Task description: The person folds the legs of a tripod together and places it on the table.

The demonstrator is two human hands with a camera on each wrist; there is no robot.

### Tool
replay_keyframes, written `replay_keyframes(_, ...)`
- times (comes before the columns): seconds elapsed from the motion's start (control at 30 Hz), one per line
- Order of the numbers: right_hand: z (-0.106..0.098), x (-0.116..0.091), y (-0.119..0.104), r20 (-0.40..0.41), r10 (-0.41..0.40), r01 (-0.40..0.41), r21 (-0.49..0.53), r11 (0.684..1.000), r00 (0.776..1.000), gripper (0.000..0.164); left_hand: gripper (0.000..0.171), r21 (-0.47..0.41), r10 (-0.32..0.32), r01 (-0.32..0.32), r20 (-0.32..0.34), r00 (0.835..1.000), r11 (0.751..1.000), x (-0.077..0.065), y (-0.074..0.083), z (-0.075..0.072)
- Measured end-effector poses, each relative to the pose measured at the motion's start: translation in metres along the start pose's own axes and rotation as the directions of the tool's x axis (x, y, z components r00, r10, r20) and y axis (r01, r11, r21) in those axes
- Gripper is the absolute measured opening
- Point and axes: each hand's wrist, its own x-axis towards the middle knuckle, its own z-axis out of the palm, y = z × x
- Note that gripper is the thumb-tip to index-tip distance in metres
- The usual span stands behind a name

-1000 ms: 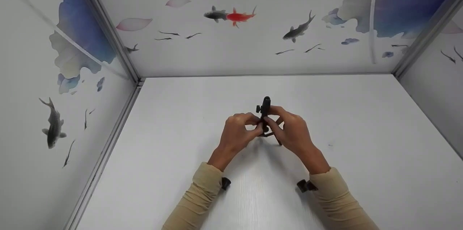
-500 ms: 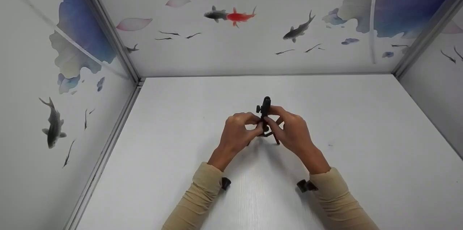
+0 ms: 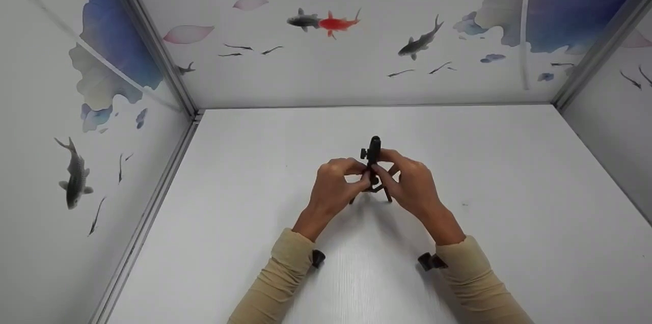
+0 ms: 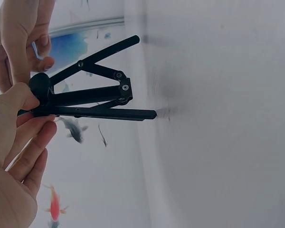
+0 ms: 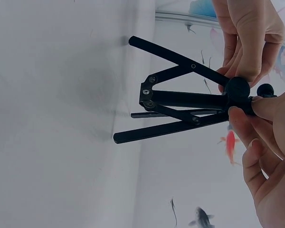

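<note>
Both hands hold a small black mini tripod upright over the white table, its legs spread partway and pointing down. My left hand (image 3: 333, 186) pinches the tripod (image 3: 375, 146) near the top of its legs from the left, thumb against forefinger. From the right, my right hand (image 3: 415, 186) grips it just below the head, thumb and fingers round the upper part. A round knob (image 5: 265, 90) sticks out beside the head. In the right wrist view the centre column (image 5: 190, 99) runs between the legs, joined to them by hinged braces (image 5: 171, 74). The leg tips come close to the tabletop.
The white tabletop (image 3: 244, 212) is bounded by a back wall (image 3: 356, 74) and side walls printed with fish and lotus leaves. Metal rails (image 3: 173, 49) run along the corners. A dark wrist camera (image 3: 432, 262) sits by the right cuff, another (image 3: 318, 259) by the left.
Both hands have stayed in place. The tripod's right leg tip has shifted slightly inward, and a left leg tip now shows below the left hand.
</note>
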Motion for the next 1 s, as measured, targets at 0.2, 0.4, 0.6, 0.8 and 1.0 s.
replay_keyframes(0.2, -0.0003, 0.0007, 0.0003, 0.002, 0.009, -0.009, 0.004, 1.0, 1.0, 0.033, 0.008, 0.002, 0.003, -0.003, -0.004, 1.0, 1.0, 0.0007, 0.0006, -0.0002)
replay_keyframes(0.4, -0.0006, 0.0005, 0.0006, 0.006, 0.02, -0.02, -0.001, 1.0, 1.0, 0.033, 0.008, 0.008, 0.01, -0.01, -0.013, 1.0, 1.0, 0.0005, 0.0007, 0.0001)
replay_keyframes(0.6, -0.0005, -0.0005, 0.0012, 0.009, 0.029, -0.028, -0.014, 0.999, 1.0, 0.034, 0.009, 0.009, 0.017, -0.017, -0.024, 1.0, 1.0, 0.0001, 0.0006, 0.0015)
replay_keyframes(0.8, -0.0004, -0.0014, 0.0017, 0.012, 0.038, -0.038, -0.006, 0.999, 0.999, 0.035, 0.009, -0.003, 0.017, -0.017, -0.029, 0.999, 1.0, -0.0003, 0.0015, 0.0019)
replay_keyframes(1.0, -0.0003, -0.0006, 0.0013, 0.007, 0.029, -0.029, -0.01, 1.0, 1.0, 0.035, 0.009, -0.004, 0.012, -0.012, -0.03, 0.999, 1.0, -0.0007, 0.0002, 0.0021)
